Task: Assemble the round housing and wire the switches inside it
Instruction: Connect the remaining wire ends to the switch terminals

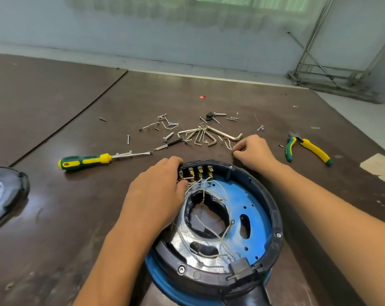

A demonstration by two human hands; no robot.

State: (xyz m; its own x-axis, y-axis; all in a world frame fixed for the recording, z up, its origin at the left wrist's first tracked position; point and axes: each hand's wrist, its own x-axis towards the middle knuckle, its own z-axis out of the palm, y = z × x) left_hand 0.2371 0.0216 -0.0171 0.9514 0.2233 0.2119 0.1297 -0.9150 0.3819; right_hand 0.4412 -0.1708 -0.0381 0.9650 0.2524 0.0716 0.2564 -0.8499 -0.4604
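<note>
Housing lies open near the worktop's near edge. Left hand fingers pinch the switches at its far rim. Right hand, beyond, fingers curled nearly closed around a thin wire.

The round housing sits at the table's near edge, its row of switches along the far wall, loose wires inside. Behind it lie hex keys and scattered screws. A screwdriver lies left, pliers right, a cover at the left edge.
</note>
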